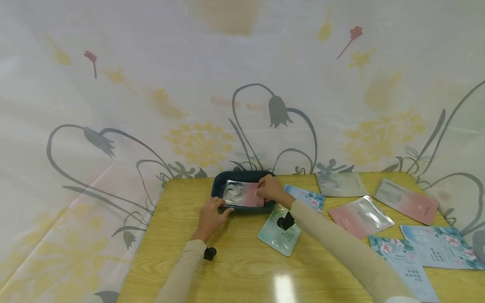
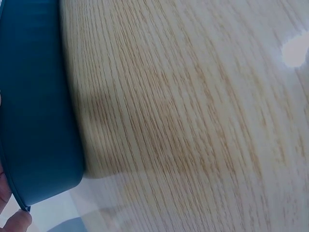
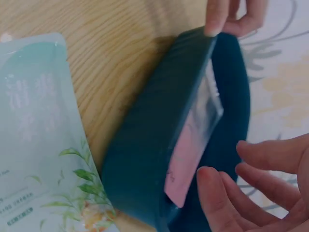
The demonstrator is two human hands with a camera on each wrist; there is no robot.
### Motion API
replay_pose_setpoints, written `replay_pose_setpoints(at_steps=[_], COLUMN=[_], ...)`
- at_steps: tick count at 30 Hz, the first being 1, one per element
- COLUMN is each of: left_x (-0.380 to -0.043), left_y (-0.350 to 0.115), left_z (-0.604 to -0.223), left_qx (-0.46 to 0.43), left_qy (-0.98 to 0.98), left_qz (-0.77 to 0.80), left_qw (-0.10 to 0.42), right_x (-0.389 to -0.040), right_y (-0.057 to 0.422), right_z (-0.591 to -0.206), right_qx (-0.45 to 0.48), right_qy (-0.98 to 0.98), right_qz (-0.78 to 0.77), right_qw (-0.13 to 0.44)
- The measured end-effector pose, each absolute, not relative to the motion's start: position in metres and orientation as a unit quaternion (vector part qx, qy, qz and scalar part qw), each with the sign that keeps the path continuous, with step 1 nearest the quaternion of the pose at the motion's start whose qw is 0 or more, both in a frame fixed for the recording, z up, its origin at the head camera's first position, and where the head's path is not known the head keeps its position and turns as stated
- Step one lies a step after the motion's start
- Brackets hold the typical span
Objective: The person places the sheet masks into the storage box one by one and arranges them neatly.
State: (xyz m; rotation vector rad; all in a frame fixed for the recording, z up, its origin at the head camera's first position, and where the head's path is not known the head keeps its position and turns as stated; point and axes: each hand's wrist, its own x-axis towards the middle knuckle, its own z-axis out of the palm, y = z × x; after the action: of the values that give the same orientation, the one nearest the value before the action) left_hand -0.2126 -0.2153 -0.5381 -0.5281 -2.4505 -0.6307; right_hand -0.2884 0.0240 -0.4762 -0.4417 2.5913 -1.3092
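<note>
A dark teal plastic bin (image 1: 242,174) stands at the back of the table, and a pink-and-silver sheet mask sachet (image 1: 244,194) lies inside it. My left hand (image 1: 210,213) grips the bin's front left corner, thumb outside the rim and fingers over it. Over the bin's right end is my right hand (image 1: 271,188). In the right wrist view its fingertips (image 3: 208,181) stand apart from the thumb with nothing between them, close to the sachet's pink end (image 3: 181,176). A green sachet with leaves (image 1: 280,237) lies in front of the bin.
To the right are a blue floral sachet (image 1: 308,200), a silver-grey one (image 1: 340,184), two pink-and-silver ones (image 1: 361,216), and two more blue floral ones (image 1: 439,246). A patterned curtain (image 1: 189,84) hangs behind the wooden table (image 1: 235,269).
</note>
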Motion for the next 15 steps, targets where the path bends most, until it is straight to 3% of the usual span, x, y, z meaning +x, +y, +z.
replay_pose_setpoints(at_steps=[15], left_x=[-0.212], left_y=[-0.214], left_z=[-0.538], left_qx=[-0.202], left_qy=[-0.906], left_qz=[-0.248], left_qw=[0.278], right_x=[-0.27], right_y=[0.054], right_z=[-0.448], right_qx=[-0.215], right_qy=[0.856], right_qz=[-0.45], right_qw=[0.137])
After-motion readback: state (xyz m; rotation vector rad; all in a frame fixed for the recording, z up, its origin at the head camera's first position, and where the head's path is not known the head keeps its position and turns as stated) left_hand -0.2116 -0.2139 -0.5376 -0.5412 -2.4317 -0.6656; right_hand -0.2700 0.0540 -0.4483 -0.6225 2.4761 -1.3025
